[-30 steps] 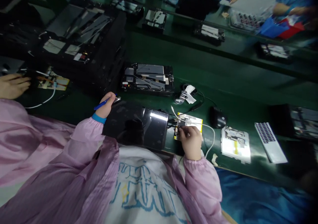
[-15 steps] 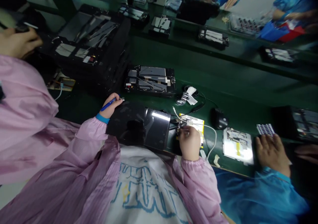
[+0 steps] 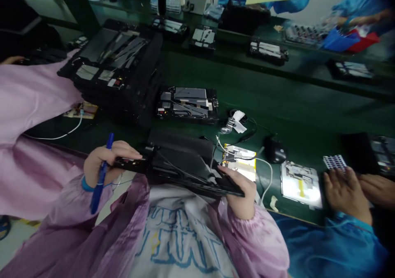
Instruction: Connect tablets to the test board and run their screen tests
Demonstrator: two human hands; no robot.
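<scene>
Between my hands is a black tablet (image 3: pixel 182 165) without its back cover, raised and tilted near my body with flat parts and thin cables showing. My left hand (image 3: pixel 98 163) is closed on its left end and also keeps a blue pen (image 3: pixel 101 179) against the palm. A blue wristband circles that wrist. The tablet's right end is gripped by my right hand (image 3: pixel 242 187), thumb on top and fingers hidden beneath. Just beyond the right hand lies a silvery battery (image 3: pixel 243 151) edged with yellow, a white cable (image 3: pixel 270 175) beside it.
An opened tablet (image 3: pixel 188 103) lies ahead, left of it a tall stack of tablets (image 3: pixel 120 60). A black mouse (image 3: pixel 275 149) sits right. A co-worker's hand (image 3: pixel 347 193) rests near a metal plate (image 3: pixel 300 184). Several devices line the far shelf; a pink sleeve (image 3: pixel 37 101) reaches in from the left.
The tablet, lying flat screen-up before, is now lifted and tilted with its inside showing. My left hand moved left and nearer, taking its end; my right hand left the battery and took the other end.
</scene>
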